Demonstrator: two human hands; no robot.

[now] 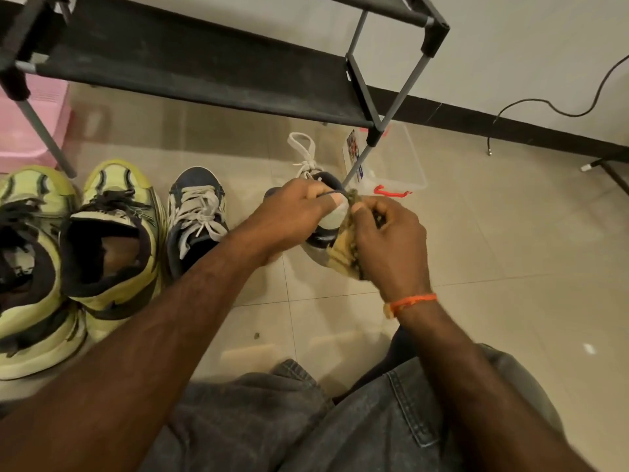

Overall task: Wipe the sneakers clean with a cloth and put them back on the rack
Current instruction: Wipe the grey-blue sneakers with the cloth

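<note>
A navy sneaker (323,229) is held off the floor at the centre of the view, heel toward the camera, its white laces (304,155) trailing toward 12 o'clock. It is gripped by the left hand (299,209), whose fingers are curled tight around the collar. A yellowish cloth (343,248) is pressed against the heel by the right hand (391,240), fingers clenched on the fabric.

The loose laces could be snagged on the rack leg (360,165) just beside the shoe, and the cloth could be dragged out of the grasp if it bunches on the sole edge.

At 9 o'clock its mate (197,216) is stood on the floor, with two lime sneakers (112,240) farther left; none is on the rack (190,73) yet, so much work is judged to remain.

The floor (510,250) is of glossy beige tile. A clear lidded box (401,158) is seen at 1 o'clock, a cable (544,103) along the wall at 2 o'clock, a pink stool (30,131) at 10 o'clock.
</note>
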